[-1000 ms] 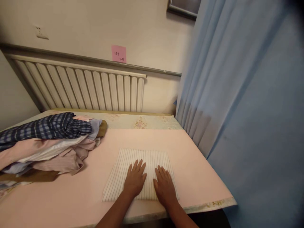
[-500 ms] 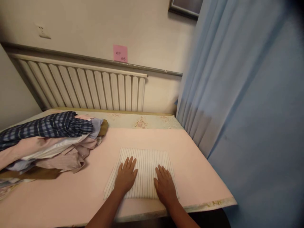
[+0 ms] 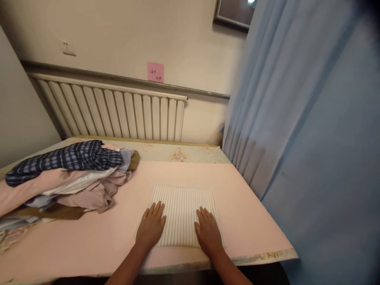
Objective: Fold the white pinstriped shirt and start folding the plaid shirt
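Note:
A folded white cloth with thin dark stripes (image 3: 181, 209) lies flat on the pink sheet (image 3: 237, 202) near the front edge. My left hand (image 3: 151, 227) rests flat on its left edge, fingers stretched out. Flat on the cloth's right part is my right hand (image 3: 208, 231), fingers also straight. Neither hand holds anything.
A heap of clothes (image 3: 65, 178) with a dark blue checked shirt (image 3: 71, 156) on top lies at the left. A white radiator (image 3: 113, 109) runs along the back wall under a pink note (image 3: 155, 72). A blue curtain (image 3: 297, 118) hangs close at the right.
My left hand has slid leftward across the striped cloth to its left edge. My right hand has stayed in place. The view has shifted slightly.

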A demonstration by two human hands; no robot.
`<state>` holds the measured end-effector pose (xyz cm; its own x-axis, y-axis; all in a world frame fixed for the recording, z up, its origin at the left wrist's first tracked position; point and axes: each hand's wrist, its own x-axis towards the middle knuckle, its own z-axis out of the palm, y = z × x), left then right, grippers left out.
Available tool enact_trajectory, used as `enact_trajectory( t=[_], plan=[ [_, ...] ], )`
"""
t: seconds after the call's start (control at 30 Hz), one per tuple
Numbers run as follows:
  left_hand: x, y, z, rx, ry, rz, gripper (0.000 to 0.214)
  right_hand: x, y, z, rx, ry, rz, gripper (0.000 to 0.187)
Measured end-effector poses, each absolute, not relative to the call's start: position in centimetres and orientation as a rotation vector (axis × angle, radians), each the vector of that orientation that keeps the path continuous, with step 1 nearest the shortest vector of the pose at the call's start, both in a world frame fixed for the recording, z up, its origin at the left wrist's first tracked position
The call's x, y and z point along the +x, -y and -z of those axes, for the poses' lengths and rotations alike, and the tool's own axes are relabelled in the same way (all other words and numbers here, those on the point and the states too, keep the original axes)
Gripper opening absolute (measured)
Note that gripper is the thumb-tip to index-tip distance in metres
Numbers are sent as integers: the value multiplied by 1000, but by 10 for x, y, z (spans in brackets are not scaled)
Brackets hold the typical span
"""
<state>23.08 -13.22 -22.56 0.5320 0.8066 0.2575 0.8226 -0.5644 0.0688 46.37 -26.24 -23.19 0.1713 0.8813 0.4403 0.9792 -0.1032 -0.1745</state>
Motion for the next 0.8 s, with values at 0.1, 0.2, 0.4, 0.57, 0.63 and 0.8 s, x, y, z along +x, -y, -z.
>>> enact_trajectory(
  t=[0.1, 0.2, 0.4, 0.57, 0.63, 0.8],
  plan=[
    [229, 132, 229, -2683, 1428, 440, 52, 467, 262, 235, -2020, 1764, 324, 43],
    [229, 132, 230, -2676, 1421, 475, 51, 468, 259, 236, -2031, 1797, 296, 44],
    [230, 135, 228, -2654, 1425, 519, 50, 443, 243, 222, -1907, 1877, 278, 45],
    [229, 135, 227, -2657, 1415, 514, 50, 421, 221, 211, -1744, 2068, 166, 48],
    [229, 135, 228, -2662, 1420, 523, 50, 420, 211, 211, -1732, 2103, 152, 49],
    [229, 135, 227, -2674, 1433, 531, 50, 431, 189, 215, -1748, 2115, 160, 50]
  ],
)
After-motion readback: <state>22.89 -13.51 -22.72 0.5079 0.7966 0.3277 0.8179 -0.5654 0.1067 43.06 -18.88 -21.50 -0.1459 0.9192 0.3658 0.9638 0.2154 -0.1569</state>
